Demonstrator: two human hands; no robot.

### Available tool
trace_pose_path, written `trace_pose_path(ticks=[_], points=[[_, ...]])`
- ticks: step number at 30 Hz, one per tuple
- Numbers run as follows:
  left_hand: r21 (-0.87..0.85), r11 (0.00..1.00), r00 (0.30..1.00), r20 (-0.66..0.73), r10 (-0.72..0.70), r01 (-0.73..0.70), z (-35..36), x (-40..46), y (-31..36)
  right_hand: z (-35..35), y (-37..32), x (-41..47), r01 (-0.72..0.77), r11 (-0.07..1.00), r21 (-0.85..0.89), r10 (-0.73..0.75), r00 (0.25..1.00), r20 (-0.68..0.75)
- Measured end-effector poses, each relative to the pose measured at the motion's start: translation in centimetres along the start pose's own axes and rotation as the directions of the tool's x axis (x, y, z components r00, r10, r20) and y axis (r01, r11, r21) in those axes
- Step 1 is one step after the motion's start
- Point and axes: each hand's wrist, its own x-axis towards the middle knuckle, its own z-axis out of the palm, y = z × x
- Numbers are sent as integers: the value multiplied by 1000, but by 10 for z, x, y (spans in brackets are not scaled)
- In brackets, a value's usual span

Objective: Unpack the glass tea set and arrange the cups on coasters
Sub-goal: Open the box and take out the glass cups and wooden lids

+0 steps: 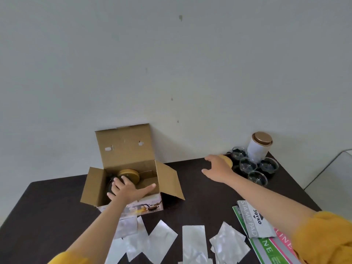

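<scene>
Nearest the camera, flat silvery packets (192, 242) lie scattered along the front of the dark tabletop (200, 191), some cut off by the lower frame edge. To their right a grey stamp pad box (253, 220) rests on green and pink cards (274, 248), partly hidden under a yellow sleeve (327, 239).

A bare strip of tabletop runs between the packets and the cardboard box (131, 168), and a wider bare stretch lies between the box and the cups at the far right.

The left hand (129, 189) reaches down into the open box, fingers spread wide and laid on a dark rounded glass piece (112, 182) that is hard to make out; whether it grips is unclear. Just beyond the fingers sit round wooden coasters (129, 176), stacked inside the box. The box flaps stand open, its tall lid against the wall (171, 63).

The right hand (219, 168) stretches out to the far right, palm down, fingers loosely spread, covering a wooden coaster (228, 161) whose edge shows past it; whether the fingers hold it cannot be told.

Beyond, glass cups (247, 164) cluster near the far right corner, beside a white canister (259, 147) with a copper lid. The tabletop's right edge falls away past them.
</scene>
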Motion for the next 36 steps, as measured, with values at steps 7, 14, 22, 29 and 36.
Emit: trace_pose_path(ticks=[7,14,22,29,36], points=[[234,943,961,-88,261,-235,-19,16,-58,86,-132,-7,155,983,96,-164,983,88],[330,877,907,-118,404,-348,-3,32,-103,150,-187,14,-80,957,277,41,989,142],[349,862,885,-153,440,-368,8,39,-106,177,-206,51,-514,663,545,300,848,436],[340,854,870,-162,465,-393,8,41,-107,195,-220,73,-555,693,460,285,797,533],[324,856,870,-156,468,-402,11,43,-108,203,-220,76,-547,645,534,324,828,458]])
